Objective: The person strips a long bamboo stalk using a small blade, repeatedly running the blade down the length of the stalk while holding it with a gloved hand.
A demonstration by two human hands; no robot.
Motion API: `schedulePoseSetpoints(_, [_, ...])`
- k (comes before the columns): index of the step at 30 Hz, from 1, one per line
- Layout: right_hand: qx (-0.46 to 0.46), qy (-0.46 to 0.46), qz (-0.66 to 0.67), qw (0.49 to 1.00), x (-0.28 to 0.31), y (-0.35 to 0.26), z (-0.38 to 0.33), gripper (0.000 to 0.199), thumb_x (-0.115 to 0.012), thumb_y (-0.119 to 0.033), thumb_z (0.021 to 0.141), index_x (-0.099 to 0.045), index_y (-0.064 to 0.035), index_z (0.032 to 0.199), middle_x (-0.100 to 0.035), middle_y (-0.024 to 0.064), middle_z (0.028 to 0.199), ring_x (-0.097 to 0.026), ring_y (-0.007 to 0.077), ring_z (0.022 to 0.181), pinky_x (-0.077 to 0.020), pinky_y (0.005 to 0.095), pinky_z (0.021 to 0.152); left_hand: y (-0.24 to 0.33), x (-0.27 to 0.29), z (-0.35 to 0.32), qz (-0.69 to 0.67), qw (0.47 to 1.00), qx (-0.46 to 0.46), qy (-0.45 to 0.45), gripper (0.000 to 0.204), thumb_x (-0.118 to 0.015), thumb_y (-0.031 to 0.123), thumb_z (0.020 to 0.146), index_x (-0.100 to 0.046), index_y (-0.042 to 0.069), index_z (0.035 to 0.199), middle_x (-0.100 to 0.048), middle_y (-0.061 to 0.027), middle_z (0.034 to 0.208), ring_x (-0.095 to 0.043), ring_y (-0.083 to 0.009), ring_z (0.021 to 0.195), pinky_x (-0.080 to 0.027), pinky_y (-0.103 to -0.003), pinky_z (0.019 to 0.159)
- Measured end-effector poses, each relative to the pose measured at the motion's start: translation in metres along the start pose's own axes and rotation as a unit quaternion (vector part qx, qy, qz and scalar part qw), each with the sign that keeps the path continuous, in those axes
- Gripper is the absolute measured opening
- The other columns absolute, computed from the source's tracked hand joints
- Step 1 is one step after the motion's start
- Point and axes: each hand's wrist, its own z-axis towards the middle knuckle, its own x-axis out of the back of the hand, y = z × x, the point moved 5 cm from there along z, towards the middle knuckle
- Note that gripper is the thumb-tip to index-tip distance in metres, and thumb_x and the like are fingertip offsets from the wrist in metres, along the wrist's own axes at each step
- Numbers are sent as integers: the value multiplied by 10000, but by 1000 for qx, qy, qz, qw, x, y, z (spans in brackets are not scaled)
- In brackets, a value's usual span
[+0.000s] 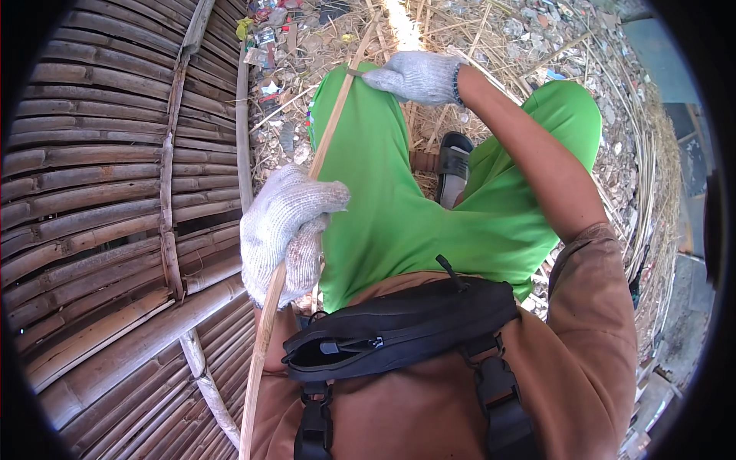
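Observation:
A long, thin bamboo strip (334, 126) slants from the lower edge up past my bent left knee. Around its middle my left hand (287, 226), in a white knit glove, is closed, with the strip coming out above and below the fist. My right hand (422, 78), gloved alike, is closed beyond the knee, near the strip's far part. From its fingers a thin dark blade (355, 73) reaches across the strip and seems to touch it; its handle is hidden in the glove. Green trousers (368, 207) cover my legs beneath the strip.
A slatted bamboo platform (100, 184) runs along my left, close to my left hand. Bamboo shavings and litter (291, 46) cover the ground ahead. A black waist bag (406, 326) lies across my lap. Long split strips (640, 176) lie at the right.

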Motion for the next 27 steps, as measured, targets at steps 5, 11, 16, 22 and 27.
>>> schedulePoseSetpoints(5, [-12, 2, -12, 1000, 1, -3, 2, 929, -360, -806, 1035, -754, 33, 973, -729, 237, 876, -707, 390, 853, -550, 510, 870, 14, 14, -21, -26, 998, -25, 45, 296, -714, 278, 972, -752, -14, 944, -720, -128, 793, -620, -265, 651, -526, -407, 669])
schedulePoseSetpoints(11, [-4, 3, -24, 1000, -4, -4, 9, 918, -355, -815, 1037, -743, 10, 926, -716, 195, 831, -695, 359, 812, -555, 495, 850, 30, 34, -34, -11, 996, -59, 62, 260, -778, 229, 809, -734, -14, 890, -696, -118, 768, -621, -271, 626, -513, -387, 624])
schedulePoseSetpoints(16, [-10, 23, -24, 999, -3, 2, 2, 901, -365, -786, 1051, -749, 24, 961, -711, 228, 833, -694, 388, 816, -551, 507, 853, 41, 39, -38, -21, 998, -44, 25, 255, -772, 222, 745, -749, 6, 879, -700, -108, 765, -627, -277, 626, -511, -393, 621])
schedulePoseSetpoints(22, [-13, 8, -25, 1000, -3, -7, 4, 877, -375, -750, 1065, -763, 35, 1012, -727, 283, 901, -704, 423, 853, -547, 518, 873, 53, 48, -45, -9, 999, -33, -5, 270, -765, 212, 668, -767, 30, 867, -705, -95, 761, -634, -285, 626, -508, -400, 616])
schedulePoseSetpoints(27, [-24, 11, -14, 1000, -5, -2, 5, 1007, -364, -845, 1003, -780, 70, 1070, -753, 318, 1021, -728, 458, 972, -547, 519, 964, 62, 57, -47, -3, 999, -14, -34, 297, -759, 204, 604, -782, 50, 856, -709, -85, 758, -640, -291, 625, -506, -405, 613])
